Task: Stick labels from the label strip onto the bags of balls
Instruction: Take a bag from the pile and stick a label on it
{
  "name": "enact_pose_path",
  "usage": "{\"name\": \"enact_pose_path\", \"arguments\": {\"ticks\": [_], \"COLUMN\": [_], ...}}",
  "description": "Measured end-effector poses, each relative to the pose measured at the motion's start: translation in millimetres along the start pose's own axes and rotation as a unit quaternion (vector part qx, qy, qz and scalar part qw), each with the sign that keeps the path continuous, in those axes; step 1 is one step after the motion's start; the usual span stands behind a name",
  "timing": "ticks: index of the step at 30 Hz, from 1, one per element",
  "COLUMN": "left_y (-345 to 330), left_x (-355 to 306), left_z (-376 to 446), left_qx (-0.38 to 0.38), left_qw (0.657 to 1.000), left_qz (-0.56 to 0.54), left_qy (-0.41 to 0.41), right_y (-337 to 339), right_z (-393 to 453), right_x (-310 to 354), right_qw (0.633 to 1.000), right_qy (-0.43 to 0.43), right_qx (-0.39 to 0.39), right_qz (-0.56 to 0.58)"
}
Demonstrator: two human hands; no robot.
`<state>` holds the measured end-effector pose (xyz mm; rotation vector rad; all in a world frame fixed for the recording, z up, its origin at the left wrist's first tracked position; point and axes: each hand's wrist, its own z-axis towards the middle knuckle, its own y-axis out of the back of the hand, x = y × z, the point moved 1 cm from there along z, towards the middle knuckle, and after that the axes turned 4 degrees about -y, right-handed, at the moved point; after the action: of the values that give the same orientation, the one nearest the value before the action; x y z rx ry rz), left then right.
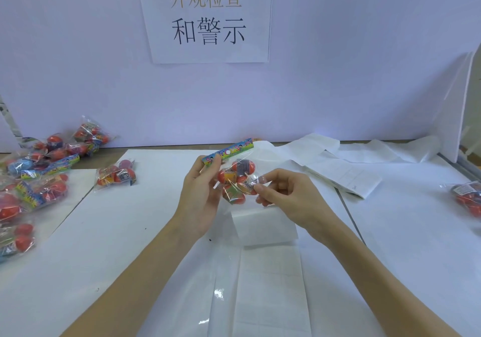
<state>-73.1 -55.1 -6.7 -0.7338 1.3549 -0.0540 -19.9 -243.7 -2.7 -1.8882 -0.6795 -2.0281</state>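
A clear bag of red balls [235, 178] with a colourful header card hangs above the middle of the table. My left hand [201, 196] grips its left side just under the header. My right hand [283, 193] pinches a small transparent label [256, 180] against the bag's right side, thumb and fingertips curled on it. The white label strip [270, 279] runs from under the bag toward me, folded into a raised hump near my wrists.
A heap of bagged balls [39, 178] lies at the left, with one bag [117, 175] apart from it. Another bag [468, 196] sits at the right edge. Spent backing paper [341, 170] trails at the back right. A white wall with a sign [208, 16] closes the rear.
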Motion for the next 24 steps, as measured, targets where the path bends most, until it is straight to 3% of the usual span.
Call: {"name": "enact_pose_path", "arguments": {"ticks": [4, 8, 10, 12, 15, 20, 24], "left_y": [-5, -7, -9, -14, -17, -6, 0], "left_x": [-3, 5, 10, 9, 7, 5, 3], "left_z": [-3, -10, -12, -13, -13, -3, 1], "left_qx": [0.000, 0.023, 0.078, 0.142, 0.137, 0.039, -0.001], "left_qw": [0.999, 0.965, 0.956, 0.973, 0.984, 0.997, 0.998], "left_qz": [0.036, 0.234, 0.257, 0.178, 0.107, 0.047, 0.065], "left_qy": [-0.018, -0.114, -0.121, -0.048, 0.035, 0.042, -0.010], "right_y": [-3, 3, 2, -3, -7, 6, 17], "right_z": [-2, -1, -4, -8, -13, -13, -9], "right_x": [-2, 2, 6, 8, 10, 18, 7], "right_qw": [1.000, 0.995, 0.990, 0.989, 0.992, 0.988, 0.954], "right_qy": [0.005, 0.047, 0.094, 0.120, 0.089, 0.081, 0.007], "right_qx": [-0.014, -0.092, -0.096, -0.051, 0.043, 0.100, 0.178], "right_qz": [0.003, -0.012, -0.040, -0.071, -0.080, -0.085, -0.242]}}
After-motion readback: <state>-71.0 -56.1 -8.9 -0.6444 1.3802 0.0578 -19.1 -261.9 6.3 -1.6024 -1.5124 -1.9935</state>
